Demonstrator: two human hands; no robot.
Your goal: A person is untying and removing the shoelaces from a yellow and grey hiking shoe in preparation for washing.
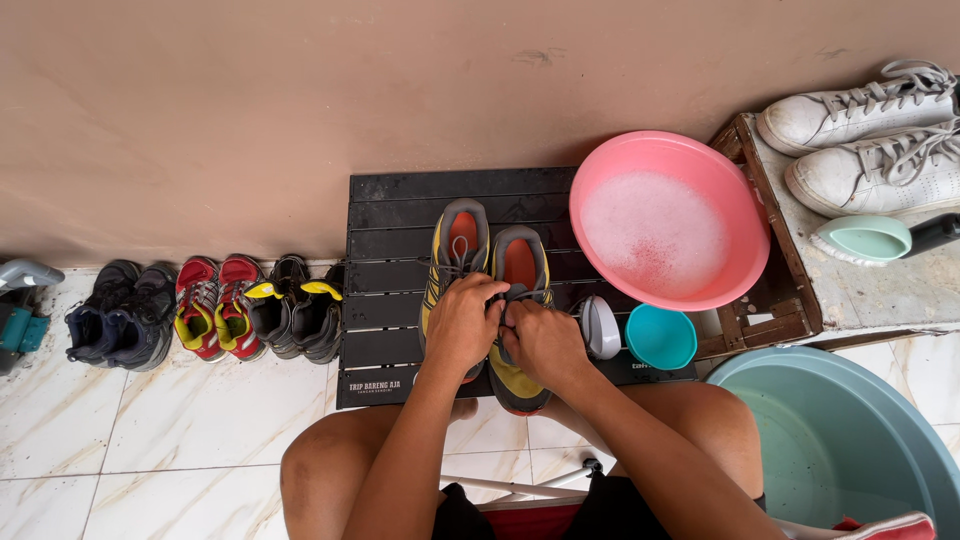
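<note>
— What's the person wearing?
— Bare forearms, no sleeves; left hand (462,322) and right hand (541,341) without gloves.
— Lower frame?
— Bare knees, dark shorts at the bottom edge.

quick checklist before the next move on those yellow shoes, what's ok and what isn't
1. Both hands on the laces: ok. The left hand and right hand meet over the right shoe of the yellow pair.
2. Shoes steady: ok. It and the left shoe lie flat, side by side on the black slatted table.
3. Laces undone: cannot tell, the hands cover them.
4. Soapy water ready: ok. The pink basin holds foam.
5. Basin seated firmly: cannot tell. It spans the table and the wooden crate.
6. Brush within reach: ok. The grey brush lies beside the right hand.
</note>
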